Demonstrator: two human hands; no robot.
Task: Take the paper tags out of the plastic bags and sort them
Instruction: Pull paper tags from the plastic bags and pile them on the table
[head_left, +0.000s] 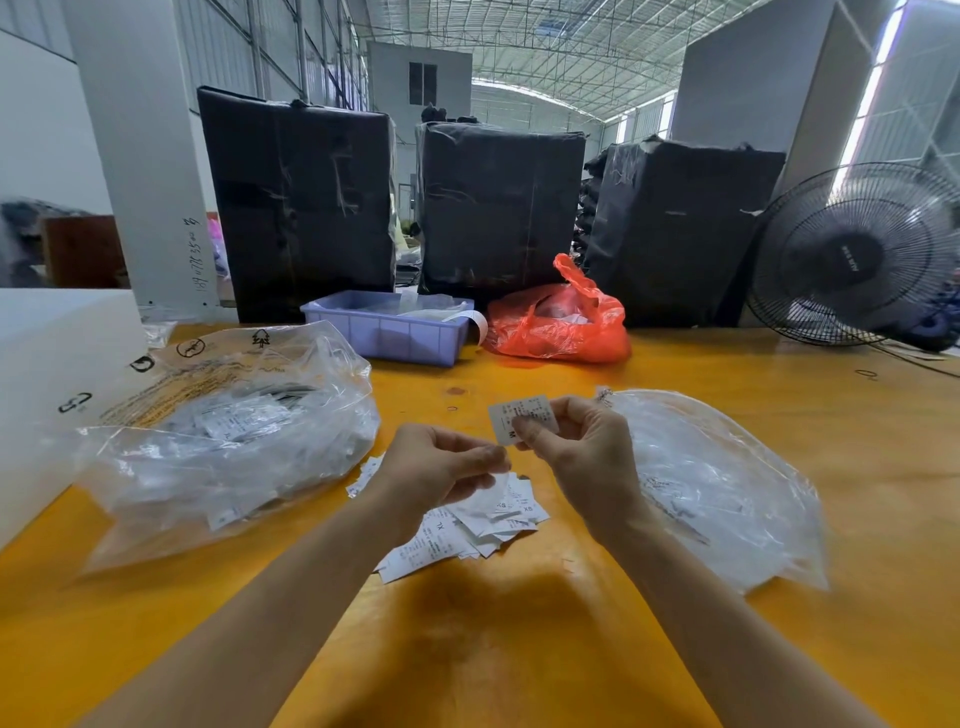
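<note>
A small white paper tag (522, 418) printed with "M" is held up above the bench. Below it, a loose heap of white tags (467, 525) lies flat, some marked "XS". 1 clear bag stuffed with tags (223, 441) lies left; a flatter clear bag (717, 483) lies right.

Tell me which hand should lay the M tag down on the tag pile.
Right. The right hand already pinches the M tag just above the tag pile; the left hand holds a small clear bag.
</note>
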